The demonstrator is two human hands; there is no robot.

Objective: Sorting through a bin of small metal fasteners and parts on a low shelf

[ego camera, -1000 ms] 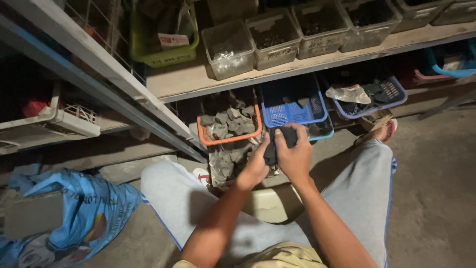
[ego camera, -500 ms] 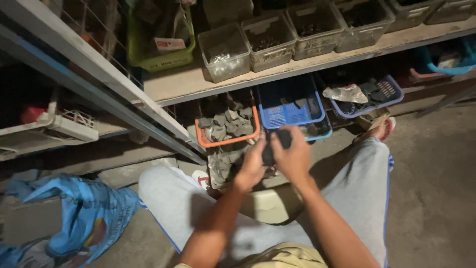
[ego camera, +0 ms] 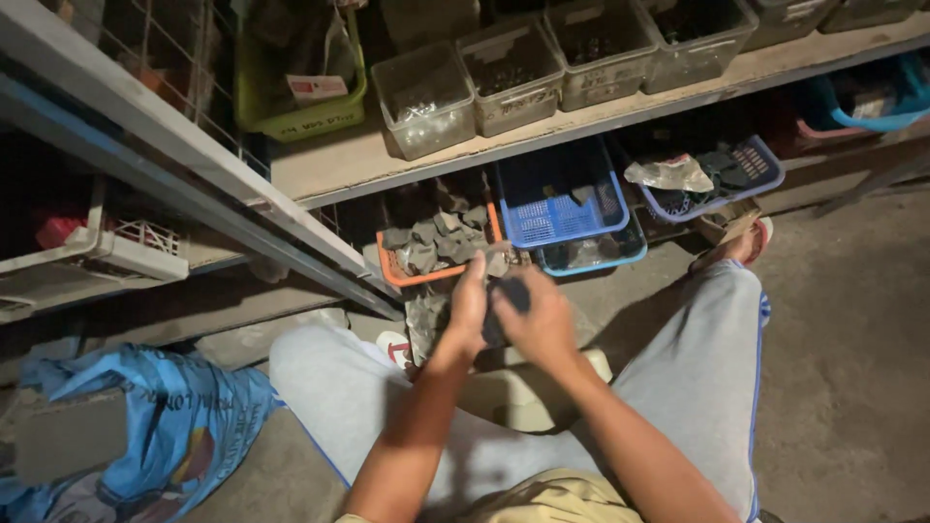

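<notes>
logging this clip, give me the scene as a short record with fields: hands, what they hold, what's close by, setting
left hand: left hand closed on one side of a dark piece, held above the lap
right hand: right hand closed on the other side of the same piece
piece: small, dark, its kind too dim to tell
nearest: orange basket of grey chunks, just beyond the hands
beside it: blue basket
above: shelf with clear tubs and a green bin
floor left: blue sack

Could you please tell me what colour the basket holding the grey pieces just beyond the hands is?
The basket is orange, seen in the head view, the only one.
</notes>
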